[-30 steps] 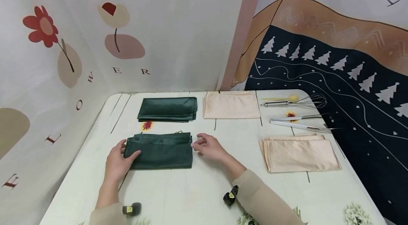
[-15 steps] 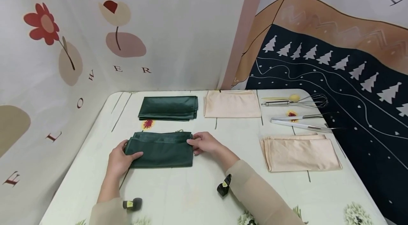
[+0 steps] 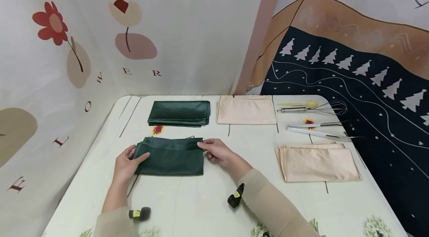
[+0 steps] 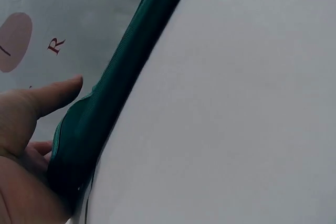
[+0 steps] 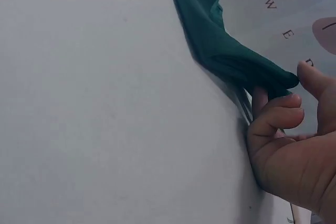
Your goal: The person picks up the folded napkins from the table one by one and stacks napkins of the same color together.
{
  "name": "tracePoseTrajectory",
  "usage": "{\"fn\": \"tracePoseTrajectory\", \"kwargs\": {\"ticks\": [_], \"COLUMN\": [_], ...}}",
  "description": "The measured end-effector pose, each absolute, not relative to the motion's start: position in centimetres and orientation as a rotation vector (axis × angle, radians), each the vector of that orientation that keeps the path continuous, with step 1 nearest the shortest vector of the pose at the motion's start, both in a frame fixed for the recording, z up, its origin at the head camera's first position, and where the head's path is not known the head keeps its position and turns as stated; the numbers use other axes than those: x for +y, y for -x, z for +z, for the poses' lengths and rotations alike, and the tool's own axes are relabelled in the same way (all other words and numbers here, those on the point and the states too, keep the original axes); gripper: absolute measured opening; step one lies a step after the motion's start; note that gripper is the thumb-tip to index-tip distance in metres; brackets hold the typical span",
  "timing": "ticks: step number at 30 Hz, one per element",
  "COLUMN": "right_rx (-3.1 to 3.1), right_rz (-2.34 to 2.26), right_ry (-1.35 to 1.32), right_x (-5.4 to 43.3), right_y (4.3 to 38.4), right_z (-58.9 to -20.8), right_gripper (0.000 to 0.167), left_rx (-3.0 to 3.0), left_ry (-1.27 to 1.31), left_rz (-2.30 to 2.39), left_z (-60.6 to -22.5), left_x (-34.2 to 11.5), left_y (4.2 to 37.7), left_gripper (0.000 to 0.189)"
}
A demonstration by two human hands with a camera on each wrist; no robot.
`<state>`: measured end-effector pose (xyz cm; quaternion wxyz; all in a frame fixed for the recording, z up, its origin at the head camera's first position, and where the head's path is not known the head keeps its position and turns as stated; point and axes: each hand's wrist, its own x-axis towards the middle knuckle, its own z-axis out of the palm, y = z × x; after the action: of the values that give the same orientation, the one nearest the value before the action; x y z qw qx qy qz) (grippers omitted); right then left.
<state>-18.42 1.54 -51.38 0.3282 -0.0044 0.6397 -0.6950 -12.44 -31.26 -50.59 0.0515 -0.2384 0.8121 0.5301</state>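
Observation:
A folded dark green satin cloth (image 3: 169, 160) lies on the table in front of me, layered at its upper edge. At its right end, my right hand (image 3: 217, 151) pinches the upper corner between thumb and fingers; the right wrist view shows that corner of the green cloth (image 5: 247, 66) lifted. My left hand (image 3: 126, 164) is at the left end, thumb stretched over the top and fingers along the edge. In the left wrist view, the thumb (image 4: 58, 97) stands raised off the green fabric, and the other fingers are mostly hidden.
Behind lie another folded green cloth (image 3: 179, 113) and a folded beige cloth (image 3: 246, 110). A second beige cloth (image 3: 318, 163) is at the right. A whisk (image 3: 295, 110), a yellow spoon (image 3: 312, 104) and metal tongs (image 3: 315, 132) lie at the back right, near the table edge.
The right hand, apart from the green cloth a second ago, has moved left onto its right end and now pinches the corner, which is raised. The left hand has stayed at the left end.

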Motion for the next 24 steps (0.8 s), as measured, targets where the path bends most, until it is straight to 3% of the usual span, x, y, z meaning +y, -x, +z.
{"fn": "tracePoseTrajectory", "kwargs": {"ticks": [6,14,24], "right_rx": [1.784,1.823,1.844], "right_rz": [-1.712,-1.658,-1.632], "right_ry": [0.109,0.196,0.242], "right_x": [1.5,1.8,1.9], "right_y": [18.0,17.7,17.8], "right_z": [-51.6,-51.5,-51.8], "right_gripper": [0.025,0.022,0.037], "left_rx": [2.359,2.347,2.194], "left_ry": [0.878,0.837,0.928], "left_rz": [1.782,1.775,1.967], "left_z": [-50.3,-49.5,-49.1], "left_x": [-31.0,-31.4,-31.5], "left_y": [12.7,12.4,12.5], "left_gripper": [0.086,0.083,0.081]}}
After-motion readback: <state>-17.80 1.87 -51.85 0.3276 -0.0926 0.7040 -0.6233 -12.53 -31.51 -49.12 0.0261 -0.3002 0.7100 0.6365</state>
